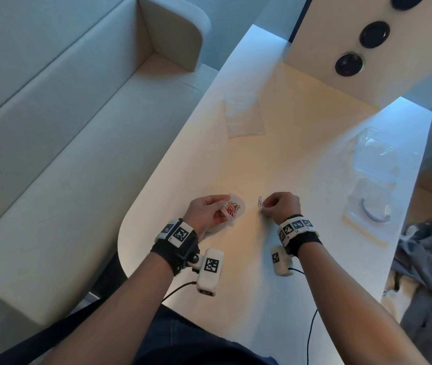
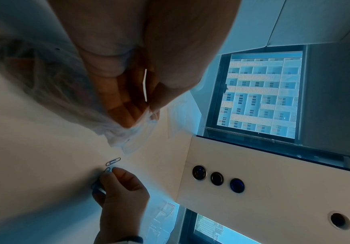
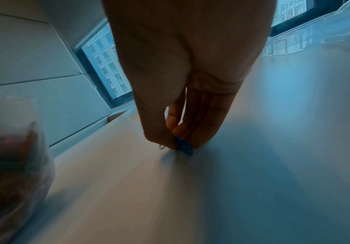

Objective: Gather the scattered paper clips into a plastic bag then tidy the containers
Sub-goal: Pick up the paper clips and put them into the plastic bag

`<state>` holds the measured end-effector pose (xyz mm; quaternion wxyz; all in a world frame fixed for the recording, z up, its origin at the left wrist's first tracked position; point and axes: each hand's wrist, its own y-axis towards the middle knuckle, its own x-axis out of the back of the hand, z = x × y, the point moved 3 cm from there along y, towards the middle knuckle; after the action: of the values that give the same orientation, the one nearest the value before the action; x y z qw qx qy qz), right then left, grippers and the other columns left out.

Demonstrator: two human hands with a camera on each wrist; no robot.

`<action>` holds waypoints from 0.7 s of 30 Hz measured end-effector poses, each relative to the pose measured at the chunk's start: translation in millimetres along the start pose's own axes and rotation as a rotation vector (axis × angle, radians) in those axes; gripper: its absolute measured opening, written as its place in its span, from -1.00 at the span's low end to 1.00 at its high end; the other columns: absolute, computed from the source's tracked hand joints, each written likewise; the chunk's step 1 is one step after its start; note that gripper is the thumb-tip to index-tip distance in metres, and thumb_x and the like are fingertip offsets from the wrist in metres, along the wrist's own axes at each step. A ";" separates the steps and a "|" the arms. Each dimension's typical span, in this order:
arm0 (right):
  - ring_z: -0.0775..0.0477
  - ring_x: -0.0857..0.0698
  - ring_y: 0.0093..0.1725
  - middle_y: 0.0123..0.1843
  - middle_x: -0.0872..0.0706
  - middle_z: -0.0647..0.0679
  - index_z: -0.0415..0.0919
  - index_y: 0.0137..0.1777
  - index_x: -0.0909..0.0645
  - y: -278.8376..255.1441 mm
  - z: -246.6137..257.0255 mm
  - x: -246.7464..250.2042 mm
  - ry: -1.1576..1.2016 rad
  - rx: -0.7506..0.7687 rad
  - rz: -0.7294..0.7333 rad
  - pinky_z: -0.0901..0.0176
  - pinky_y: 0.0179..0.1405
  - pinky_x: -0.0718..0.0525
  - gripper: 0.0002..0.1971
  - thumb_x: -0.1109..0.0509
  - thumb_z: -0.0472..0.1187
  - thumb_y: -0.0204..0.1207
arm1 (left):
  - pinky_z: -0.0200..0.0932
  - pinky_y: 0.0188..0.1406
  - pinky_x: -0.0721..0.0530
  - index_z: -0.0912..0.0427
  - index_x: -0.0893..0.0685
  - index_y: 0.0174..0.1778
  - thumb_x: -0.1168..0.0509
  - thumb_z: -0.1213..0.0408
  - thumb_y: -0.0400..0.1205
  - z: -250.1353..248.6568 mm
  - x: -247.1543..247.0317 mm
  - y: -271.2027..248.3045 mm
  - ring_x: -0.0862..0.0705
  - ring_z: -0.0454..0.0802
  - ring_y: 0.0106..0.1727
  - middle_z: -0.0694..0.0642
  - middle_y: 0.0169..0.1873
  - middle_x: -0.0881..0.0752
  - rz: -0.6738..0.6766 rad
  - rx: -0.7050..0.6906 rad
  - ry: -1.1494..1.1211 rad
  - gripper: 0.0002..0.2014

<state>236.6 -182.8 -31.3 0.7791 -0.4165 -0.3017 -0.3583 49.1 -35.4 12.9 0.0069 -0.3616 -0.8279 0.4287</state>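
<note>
On my table (image 1: 301, 259) I see my left hand (image 1: 205, 212) curled round a small plastic bag (image 1: 236, 208), held just off the near edge; coloured clips (image 1: 232, 206) are bunched inside it, too tangled for me to count. My right hand (image 1: 282, 205) is down on the surface just beside it, thumb and forefinger pinching one clip (image 2: 107, 170) at its end. A second loose clip (image 1: 259, 201) lies flat right next to those fingertips, between my two hands. From the right wrist I also make out something small and blue (image 3: 183, 147) under the fingers, but I cannot tell what it is.

Further off, well apart from my hands, a flat empty clear bag (image 1: 245, 115) lies mid-table. To my right stand two clear plastic containers: an open box (image 1: 383, 154) farther back and a shallow tray (image 1: 370, 209) nearer, with a curved metal piece in it. Nothing lies between my hands and the loose clip.

The tabletop is white and smooth with a rounded near corner. A white panel (image 1: 367, 48) with three round dark sockets overhangs the far end. A pale grey sofa (image 1: 64, 127) runs along the left, crumpled grey cloth (image 1: 431, 272) sits at the right, and the wrist views show a window (image 2: 261, 97) facing a tower block.
</note>
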 end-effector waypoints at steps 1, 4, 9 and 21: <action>0.03 -0.74 -0.26 -0.34 -0.78 0.06 -0.08 -0.30 -0.79 -2.3 -1.6 -0.6 -0.006 0.008 -0.011 0.20 -0.11 -0.73 -0.92 -0.58 -0.27 0.22 | 0.04 0.19 -0.69 0.21 -0.78 -0.04 -0.33 0.44 0.63 -0.4 -0.4 -0.4 -0.73 0.18 0.04 0.36 0.06 -0.75 0.001 0.000 0.000 -0.87; 0.03 -0.72 -0.27 -0.33 -0.78 0.10 -0.06 -0.28 -0.78 -8.3 -5.4 -2.8 -0.024 0.033 -0.051 0.24 -0.11 -0.67 -0.91 -0.56 -0.26 0.23 | 0.04 0.18 -0.69 0.20 -0.78 -0.05 -0.32 0.45 0.63 -0.8 -0.4 -0.2 -0.74 0.19 0.05 0.36 0.07 -0.76 0.006 0.005 0.005 -0.86; 0.05 -0.72 -0.21 -0.24 -0.80 0.01 -0.06 -0.11 -0.82 -13.7 -14.2 -6.1 0.286 -0.079 -0.056 0.24 -0.06 -0.67 -0.84 -0.53 -0.27 0.33 | -0.01 0.14 -0.71 0.20 -0.78 -0.04 -0.33 0.44 0.63 -2.4 -0.9 0.3 -0.73 0.18 0.04 0.34 0.05 -0.76 0.008 0.007 0.017 -0.87; -0.01 -0.37 -0.45 -0.39 -0.47 -0.08 -0.33 0.02 -0.74 -8.6 -9.2 -19.6 1.111 -0.487 0.052 0.17 -0.42 -0.38 -0.78 -0.26 -0.28 0.57 | -0.22 -0.16 -0.77 0.31 -0.74 0.08 -0.33 0.45 0.63 -8.5 -3.8 0.9 -0.72 0.14 -0.01 0.36 0.07 -0.73 0.018 0.004 0.022 -0.85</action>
<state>220.2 -188.1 -46.9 0.7109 -0.3407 0.2511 -0.5617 55.1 -31.4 18.8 0.0129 -0.3736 -0.8237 0.4264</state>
